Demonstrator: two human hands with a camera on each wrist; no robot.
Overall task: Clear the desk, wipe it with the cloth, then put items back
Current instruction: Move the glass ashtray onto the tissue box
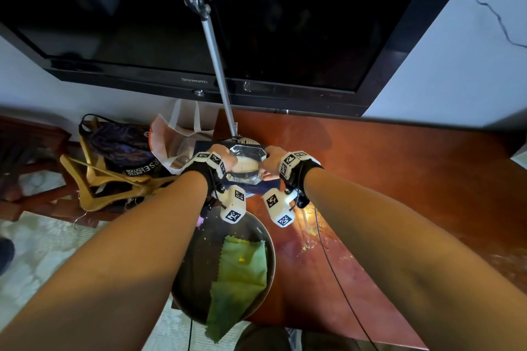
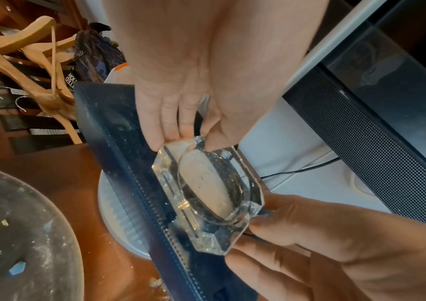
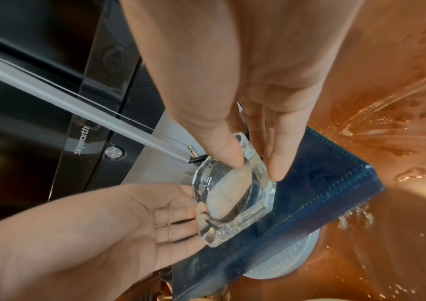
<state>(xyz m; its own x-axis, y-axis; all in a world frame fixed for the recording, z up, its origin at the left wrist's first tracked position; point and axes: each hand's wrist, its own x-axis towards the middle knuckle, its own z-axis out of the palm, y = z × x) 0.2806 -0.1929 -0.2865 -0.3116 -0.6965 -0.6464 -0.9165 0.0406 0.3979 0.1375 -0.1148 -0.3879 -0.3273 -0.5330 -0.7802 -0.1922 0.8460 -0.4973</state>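
Note:
A clear glass ashtray (image 1: 245, 164) (image 2: 206, 195) (image 3: 235, 203) with a pale oval lump inside rests on a dark blue zip case (image 1: 265, 189) (image 2: 119, 142) (image 3: 322, 193). My left hand (image 1: 225, 159) (image 2: 191, 140) pinches its left side, thumb on the rim. From the other side my right hand (image 1: 271, 164) (image 3: 255, 169) pinches it, thumb inside the rim. The green cloth (image 1: 242, 273) lies in a round metal tray (image 1: 199, 251) at the near edge of the reddish wooden desk (image 1: 399, 179).
The blue case lies on a white lamp base (image 2: 119, 220) (image 3: 284, 262), whose metal arm (image 1: 219, 65) rises in front of a black TV (image 1: 256, 37). Wooden hangers (image 1: 94, 185) and bags (image 1: 122, 142) crowd the left. Wet streaks (image 3: 387, 132) mark the desk; a thin cable (image 1: 333, 273) crosses it.

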